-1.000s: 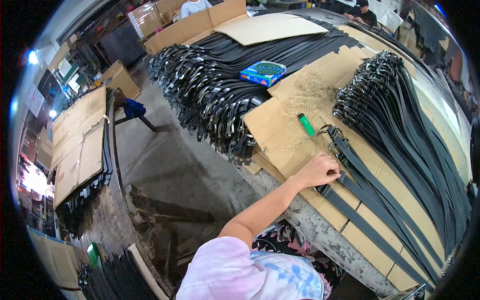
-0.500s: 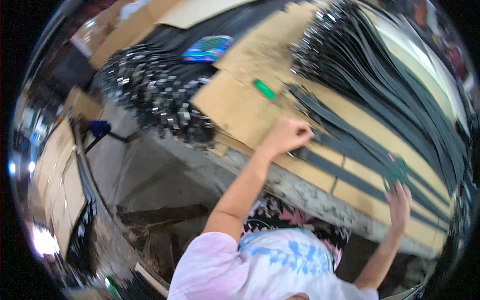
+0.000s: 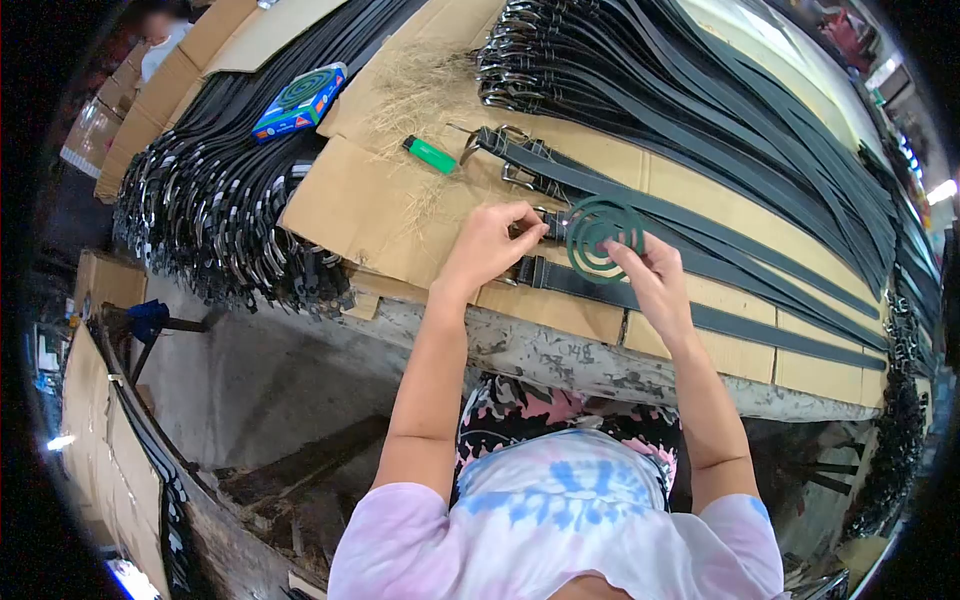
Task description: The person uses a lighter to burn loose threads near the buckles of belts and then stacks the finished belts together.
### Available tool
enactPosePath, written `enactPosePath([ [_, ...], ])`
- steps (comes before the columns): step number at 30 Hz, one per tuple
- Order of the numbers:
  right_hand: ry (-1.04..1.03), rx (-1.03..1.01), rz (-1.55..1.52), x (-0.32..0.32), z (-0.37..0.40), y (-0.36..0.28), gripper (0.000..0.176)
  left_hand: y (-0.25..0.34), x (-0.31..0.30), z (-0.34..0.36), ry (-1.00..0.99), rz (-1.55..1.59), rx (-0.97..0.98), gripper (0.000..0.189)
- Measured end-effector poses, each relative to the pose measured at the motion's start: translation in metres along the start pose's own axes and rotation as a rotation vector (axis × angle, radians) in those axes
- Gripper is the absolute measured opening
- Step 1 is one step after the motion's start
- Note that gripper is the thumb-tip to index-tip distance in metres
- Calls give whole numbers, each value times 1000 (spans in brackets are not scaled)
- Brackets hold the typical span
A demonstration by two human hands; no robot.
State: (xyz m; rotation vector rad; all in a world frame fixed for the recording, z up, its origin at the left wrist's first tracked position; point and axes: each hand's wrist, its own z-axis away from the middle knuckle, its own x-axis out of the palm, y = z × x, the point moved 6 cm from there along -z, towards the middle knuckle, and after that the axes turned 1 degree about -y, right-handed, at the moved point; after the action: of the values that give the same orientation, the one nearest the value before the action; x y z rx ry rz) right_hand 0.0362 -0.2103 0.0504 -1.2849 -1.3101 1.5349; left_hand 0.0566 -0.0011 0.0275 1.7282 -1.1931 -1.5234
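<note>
My right hand (image 3: 655,280) pinches a flat green spiral coil (image 3: 590,235) near its centre, above the belts at the front of the cardboard. Just left of the coil, my left hand (image 3: 492,243) is closed with thumb and fingertips together; what is between them, if anything, is too small to name. Several dark belts with buckles (image 3: 560,285) lie under and around both hands. A green lighter (image 3: 432,155) rests on the cardboard (image 3: 345,190), up and left of my left hand.
A blue box (image 3: 300,103) with a spiral picture sits on a belt pile (image 3: 215,195) at the left. Another large belt pile (image 3: 690,110) fills the back right. Dry shreds (image 3: 420,90) litter the cardboard. A person (image 3: 160,40) is at the far upper left.
My right hand has brought the coil leftward from the far right, close to my left hand. The view has shifted, and the box and lighter now appear further left.
</note>
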Motion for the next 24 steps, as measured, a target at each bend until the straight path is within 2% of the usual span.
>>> enactPosePath([
  [1, 11, -44, -43, 3, -3, 0, 17, 1, 0, 0, 13, 0, 17, 18],
  [5, -16, -45, 159, 8, -8, -15, 18, 4, -2, 0, 18, -16, 42, 17],
  [14, -54, -68, 237, 16, -16, -12, 17, 5, -1, -1, -5, -35, 73, 17],
  [19, -69, -111, 201, 21, -16, -18, 18, 13, -3, -2, 42, -95, 185, 15],
  [24, -66, -116, 261, 22, -18, -12, 18, 12, -2, -2, 33, -92, 179, 16],
])
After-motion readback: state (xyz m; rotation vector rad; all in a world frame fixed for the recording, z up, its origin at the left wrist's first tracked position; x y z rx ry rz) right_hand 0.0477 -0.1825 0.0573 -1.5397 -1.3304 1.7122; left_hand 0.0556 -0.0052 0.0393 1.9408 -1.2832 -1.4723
